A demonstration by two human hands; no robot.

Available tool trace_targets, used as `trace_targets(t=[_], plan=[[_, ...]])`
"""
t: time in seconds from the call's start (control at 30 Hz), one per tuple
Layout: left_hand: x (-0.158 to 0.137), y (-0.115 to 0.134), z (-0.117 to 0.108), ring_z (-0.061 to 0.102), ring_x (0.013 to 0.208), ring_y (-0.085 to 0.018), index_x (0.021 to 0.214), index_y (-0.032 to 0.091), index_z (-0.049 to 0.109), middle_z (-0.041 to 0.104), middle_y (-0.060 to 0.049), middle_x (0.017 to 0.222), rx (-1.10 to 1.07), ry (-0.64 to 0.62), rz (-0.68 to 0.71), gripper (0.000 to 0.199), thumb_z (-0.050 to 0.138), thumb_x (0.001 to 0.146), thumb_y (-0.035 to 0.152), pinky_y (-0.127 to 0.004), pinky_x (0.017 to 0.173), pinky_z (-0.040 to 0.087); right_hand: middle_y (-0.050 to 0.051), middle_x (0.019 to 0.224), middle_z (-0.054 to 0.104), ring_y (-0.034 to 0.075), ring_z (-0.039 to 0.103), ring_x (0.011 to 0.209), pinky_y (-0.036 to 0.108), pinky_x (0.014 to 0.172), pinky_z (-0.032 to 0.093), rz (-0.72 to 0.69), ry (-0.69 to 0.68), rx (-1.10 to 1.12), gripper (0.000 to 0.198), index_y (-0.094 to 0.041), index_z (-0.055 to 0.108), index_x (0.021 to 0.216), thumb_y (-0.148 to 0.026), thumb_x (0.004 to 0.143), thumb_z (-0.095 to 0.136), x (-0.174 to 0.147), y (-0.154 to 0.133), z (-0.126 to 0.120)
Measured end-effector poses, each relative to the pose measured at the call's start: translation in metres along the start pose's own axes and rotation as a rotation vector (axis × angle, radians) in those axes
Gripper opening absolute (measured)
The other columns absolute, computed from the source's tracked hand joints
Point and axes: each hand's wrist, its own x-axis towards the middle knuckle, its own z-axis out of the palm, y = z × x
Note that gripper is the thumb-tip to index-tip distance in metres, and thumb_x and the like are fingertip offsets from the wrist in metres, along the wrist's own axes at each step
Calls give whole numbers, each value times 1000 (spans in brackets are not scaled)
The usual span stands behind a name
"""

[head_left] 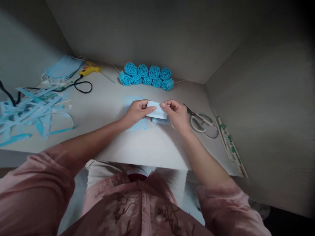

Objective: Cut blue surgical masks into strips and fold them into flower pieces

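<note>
Stretching a small white sheet (157, 110) between two hands, the person at the desk (152, 149) keeps it at the middle, right above a little stack (161, 121). The left hand (140, 110) pinches one edge, the right hand (176, 114) the upper right corner; on both, thumb and fingers are closed together, thumbs on top, probably to keep it flat. I can't tell whether sheet and stack touch.

A pale blue sheet (137, 125) lies flat, partly under the left hand. Scissors (199, 121) rest just beside the right hand, handy to reach, I'd say. Blue paper roses (147, 80) sit in two rows farther back, seemingly bunched to leave working room. Over on the left are the yellow glue gun (90, 69), face masks (63, 67) and a heap of cut strips (36, 113).

The chopstick wrappers (230, 144) at far right carry green print, too small for me to read; I spot no other writing.
</note>
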Motion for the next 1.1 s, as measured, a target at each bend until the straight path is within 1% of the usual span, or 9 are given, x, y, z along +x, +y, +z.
trace_targets(t=[0.13,0.33,0.47,0.67,0.83,0.93,1.0,1.1], plan=[[-1,-1,0,54,58,-10,79,13,68,62,-1,67,-17,21,-24,31,74,73,43,-23,55,44,-3,65,58,12,47,62,25,59,37,3,-1,-4,29,-22,69,72,-51,76,72,0,1,0],[-1,1,0,53,58,-9,73,13,63,58,1,63,21,14,-11,30,73,73,41,-22,54,43,0,80,69,15,57,73,27,69,43,-36,-64,-44,21,-23,73,82,-44,78,70,-2,-10,0],[-1,2,1,50,54,-8,67,14,58,53,3,58,71,17,13,30,71,75,40,-20,51,41,0,75,69,14,57,70,27,69,43,-59,-65,-122,19,-20,72,76,-38,79,68,-3,-13,0],[-1,3,1,55,53,-9,75,12,64,62,-1,61,117,-21,-37,26,71,75,37,-20,50,43,0,75,68,14,58,71,26,69,43,-105,-10,-159,22,-19,70,77,-40,82,65,-3,-10,0],[-2,5,-1,55,49,-9,75,12,64,64,-2,57,137,-33,-81,26,73,76,37,-20,48,42,-1,69,65,14,56,68,25,65,42,-135,3,-204,26,-19,68,75,-42,84,62,-2,-9,-1],[-2,6,0,56,52,-9,73,12,64,63,-1,59,99,-32,-26,31,72,76,42,-20,51,44,-1,70,65,14,57,70,26,67,43,-134,14,-217,24,-19,69,76,-40,84,62,-2,-9,-1],[-2,6,1,55,54,-9,68,13,62,61,-1,59,74,-33,27,37,69,78,48,-21,53,44,-1,72,67,14,58,71,26,69,44,-131,14,-217,22,-19,70,77,-39,84,63,-2,-9,-1],[-2,5,1,54,56,-9,64,13,61,60,0,59,47,-39,28,43,68,78,52,-22,55,46,0,73,68,14,58,70,26,67,43,-127,17,-214,21,-19,72,79,-38,83,63,-1,-6,-1]])
